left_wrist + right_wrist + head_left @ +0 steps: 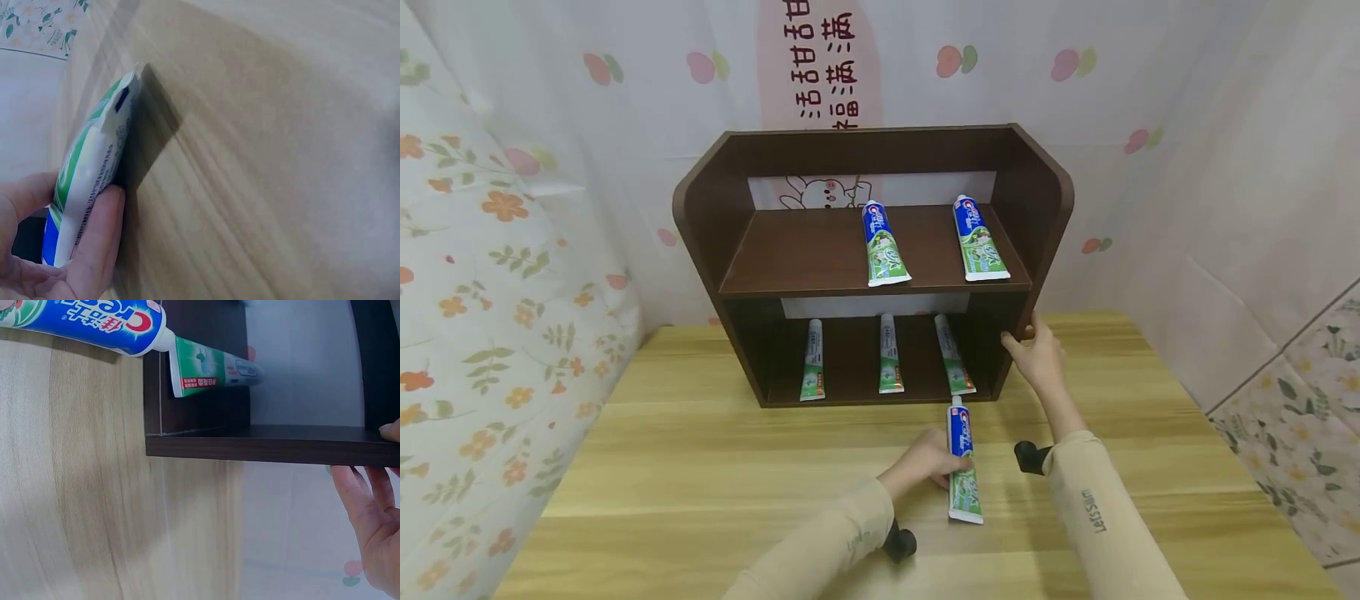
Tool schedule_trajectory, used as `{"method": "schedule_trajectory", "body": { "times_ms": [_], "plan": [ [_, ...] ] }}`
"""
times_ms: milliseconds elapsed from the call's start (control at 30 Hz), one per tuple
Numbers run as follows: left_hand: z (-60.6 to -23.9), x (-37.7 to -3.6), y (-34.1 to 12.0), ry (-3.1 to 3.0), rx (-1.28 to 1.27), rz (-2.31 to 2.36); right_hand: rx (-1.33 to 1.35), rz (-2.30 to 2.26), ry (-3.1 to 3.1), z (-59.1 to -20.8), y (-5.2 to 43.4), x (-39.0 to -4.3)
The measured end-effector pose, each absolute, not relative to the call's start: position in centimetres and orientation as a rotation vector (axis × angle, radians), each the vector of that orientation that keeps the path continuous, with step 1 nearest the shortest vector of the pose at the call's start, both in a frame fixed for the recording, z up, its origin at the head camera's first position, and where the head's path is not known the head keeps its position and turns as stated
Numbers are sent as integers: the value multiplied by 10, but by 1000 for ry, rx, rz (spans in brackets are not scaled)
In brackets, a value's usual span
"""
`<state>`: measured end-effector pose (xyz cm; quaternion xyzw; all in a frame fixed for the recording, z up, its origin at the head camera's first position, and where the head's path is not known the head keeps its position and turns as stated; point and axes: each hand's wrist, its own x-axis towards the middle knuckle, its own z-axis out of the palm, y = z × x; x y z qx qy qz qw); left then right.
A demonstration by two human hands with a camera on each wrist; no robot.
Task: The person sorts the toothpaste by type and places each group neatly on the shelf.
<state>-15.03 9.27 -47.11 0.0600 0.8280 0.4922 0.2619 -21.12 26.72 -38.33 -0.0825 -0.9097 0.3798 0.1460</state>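
You are at a staged tabletop booth, not a lived-in room: printed floral and fruit-pattern cloths hang on every side of the wooden tabletop, and a small brown shelf displays toothpaste tubes.

Both arms in beige long sleeves; right sleeve w/ small dark lettering along forearm. Black cam mount at each wrist, left mount. Bare hands.

A: Your left hand: what is cut off?
B: Palm and wrist, by the left wrist view's edge; the toothpaste tube print is blurred, unreadable.
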Motion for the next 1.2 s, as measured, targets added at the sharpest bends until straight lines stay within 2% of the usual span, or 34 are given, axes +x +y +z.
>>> {"method": "schedule_trajectory", "body": {
  "times_ms": [700, 1200],
  "plan": [
    [-481, -140, 72, 2017, 203, 1372, -258, 1140, -2636, -391, 273, -204],
    [-435, -145, 19, 2032, 270, 1424, -210, 1123, -2639, -382, 269, -209]
  ]
}}
